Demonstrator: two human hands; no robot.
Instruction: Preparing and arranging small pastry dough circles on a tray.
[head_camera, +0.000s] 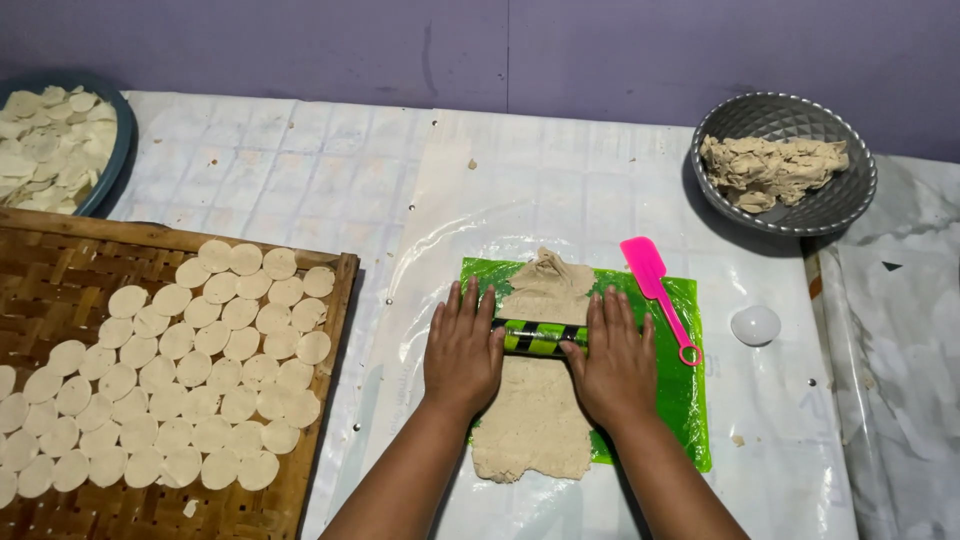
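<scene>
Now both hands flat on roller over dough | spatula beside | tray left

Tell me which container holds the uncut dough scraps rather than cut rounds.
The grey fluted metal bowl at the far right holds ragged dough scraps. The blue basin and woven bamboo tray on the left hold flat cut rounds.

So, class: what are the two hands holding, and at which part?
Both palms press a green-and-black roller on dough: left hand on its left end, right hand on its right.
</scene>
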